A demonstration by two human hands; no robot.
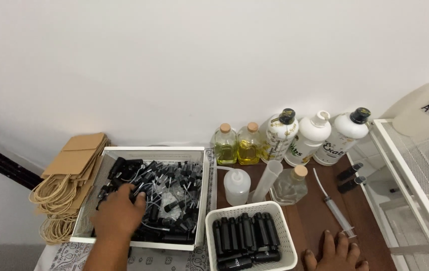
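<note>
the left hand (119, 213) reaches down into the white tray (205, 200) full of black spray pump caps (171, 188) with thin clear dip tubes. its fingers curl into the pile at the tray's near-left part, but the back of the hand hides them, so i cannot tell whether they have closed on a cap. the caps lie jumbled, their tubes pointing every way, most of them ahead and to the right of this hand.

the right hand (336, 253) rests flat and empty on the brown table (315, 221), fingers spread, well apart from the tray. a clear syringe (336, 211) lies just ahead of it, its long axis running away and slightly left. between the two hands stands a white basket (284, 226) of small black bottles (244, 236), lying side by side, nearer the right hand.
</note>
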